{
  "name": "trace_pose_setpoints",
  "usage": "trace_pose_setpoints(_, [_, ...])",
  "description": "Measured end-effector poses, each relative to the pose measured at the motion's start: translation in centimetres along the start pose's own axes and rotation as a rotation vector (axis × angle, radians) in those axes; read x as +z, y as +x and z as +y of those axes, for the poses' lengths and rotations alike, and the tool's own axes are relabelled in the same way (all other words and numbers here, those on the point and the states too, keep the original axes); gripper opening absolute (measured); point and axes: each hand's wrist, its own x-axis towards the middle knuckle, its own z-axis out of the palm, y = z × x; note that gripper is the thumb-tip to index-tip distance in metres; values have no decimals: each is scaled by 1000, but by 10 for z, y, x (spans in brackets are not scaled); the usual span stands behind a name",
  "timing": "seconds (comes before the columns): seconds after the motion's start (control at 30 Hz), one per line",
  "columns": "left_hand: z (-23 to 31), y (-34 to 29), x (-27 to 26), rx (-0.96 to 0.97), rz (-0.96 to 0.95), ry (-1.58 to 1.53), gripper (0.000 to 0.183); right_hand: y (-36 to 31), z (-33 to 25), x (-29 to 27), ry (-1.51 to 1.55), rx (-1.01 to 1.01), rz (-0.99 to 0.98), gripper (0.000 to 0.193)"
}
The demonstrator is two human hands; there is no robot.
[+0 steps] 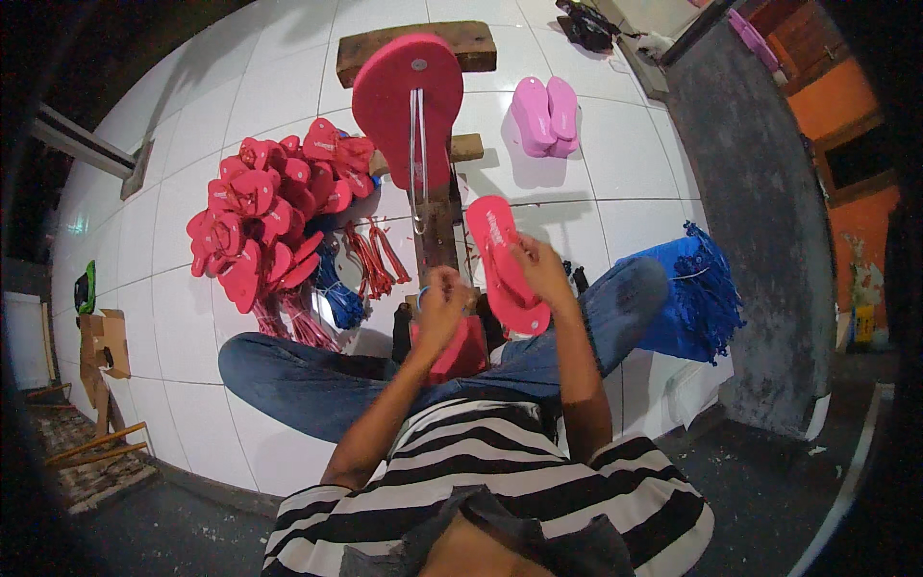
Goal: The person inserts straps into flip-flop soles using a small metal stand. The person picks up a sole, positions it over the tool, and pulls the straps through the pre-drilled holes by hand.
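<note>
My right hand (pixel 540 273) grips a pair of red flip-flop soles (pixel 497 231) by the edge, one partly over the other. My left hand (pixel 444 294) is closed, its fingertips pinched together just left of the soles; a bit of light blue shows beside them, too small to name. Beyond my hands, a large red sole (pixel 409 91) leans on a wooden stand (pixel 476 48), with a long, thin metal double rod (pixel 416 144) lying along it. Another red sole (pixel 461 354) sits between my legs, below my left hand.
At left lies a heap of red flip-flop soles (pixel 255 207), beside bundles of blue straps (pixel 336 293), red straps (pixel 373 260) and pink straps (pixel 293 322). Pink sandals (pixel 546 115) stand at far right. Many blue straps (pixel 697 298) are piled by my right knee.
</note>
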Motion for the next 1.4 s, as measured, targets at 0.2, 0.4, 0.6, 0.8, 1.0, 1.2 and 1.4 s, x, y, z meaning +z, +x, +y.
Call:
trace_pose_setpoints(0.2, [-47, -29, 59, 216, -662, 600, 30, 79, 70, -9, -425, 185, 500, 54])
trace_pose_setpoints(0.4, [-50, -32, 46, 86, -786, 518, 31, 49, 132, 44, -707, 518, -94, 43])
trace_pose_setpoints(0.6, [-82, -19, 49, 167, -662, 486, 27, 27, 230, 120, -899, 651, -161, 40])
trace_pose_setpoints(0.8, [-42, -8, 38, 147, -280, 249, 21, 47, 229, 99, -808, 497, 0, 35])
trace_pose_setpoints(1.0, [-41, 27, 22, -179, -51, -174, 39, -22, 37, 59, -489, 24, 48, 29])
trace_pose_setpoints(1.2, [52, 15, 12, -72, -364, -248, 36, -80, -26, 49, -223, -294, 135, 19])
trace_pose_setpoints(1.4, [92, -4, -2, -41, -338, -536, 38, -77, -82, 15, -8, -179, 440, 20])
